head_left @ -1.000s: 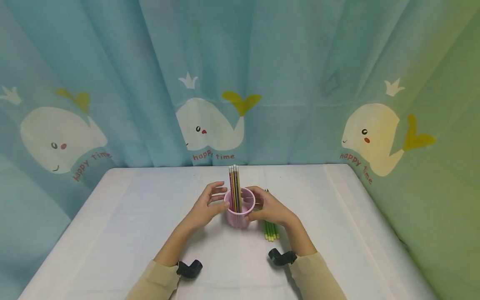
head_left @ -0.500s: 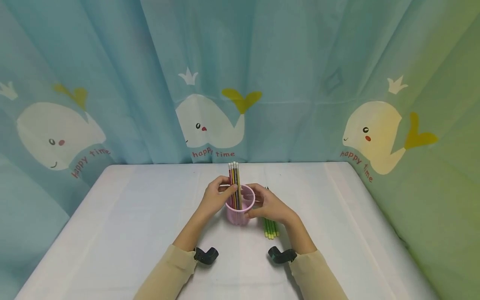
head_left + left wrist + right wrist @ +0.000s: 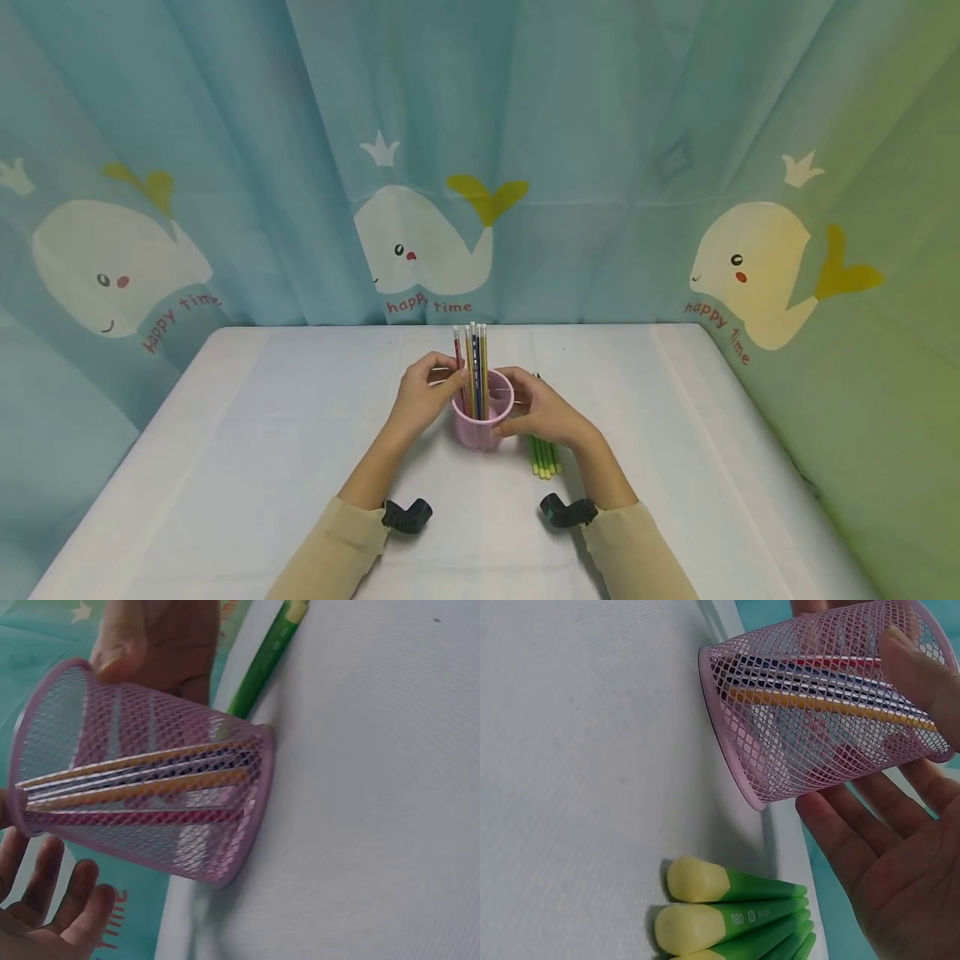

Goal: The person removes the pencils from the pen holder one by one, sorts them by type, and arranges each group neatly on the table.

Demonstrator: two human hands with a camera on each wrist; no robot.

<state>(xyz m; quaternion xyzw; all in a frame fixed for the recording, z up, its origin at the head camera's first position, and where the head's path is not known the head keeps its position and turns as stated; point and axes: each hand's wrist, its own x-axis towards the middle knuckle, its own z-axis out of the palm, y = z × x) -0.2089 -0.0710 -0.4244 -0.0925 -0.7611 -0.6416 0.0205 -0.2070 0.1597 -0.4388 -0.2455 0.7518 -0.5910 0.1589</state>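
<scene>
- Mesh pencil cup [image 3: 478, 435], pink, upright on white table [image 3: 262, 442], between both hands; striped and coloured pencils [image 3: 478, 367] standing inside.
- Right hand [image 3: 547, 414]: holds cup at right side, thumb near, fingers far.
- Left hand [image 3: 422, 396]: fingers loosely spread, thumb at cup's left rim, by red pencil [image 3: 457, 344].
- Green pencils [image 3: 544, 458]: lying right of cup, partly behind right hand.
- Whale-print curtain [image 3: 585, 125], far side.

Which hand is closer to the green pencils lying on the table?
The right hand: it partly hides the green pencils in the head view. The left hand is farther, across the pink cup from them.
</scene>
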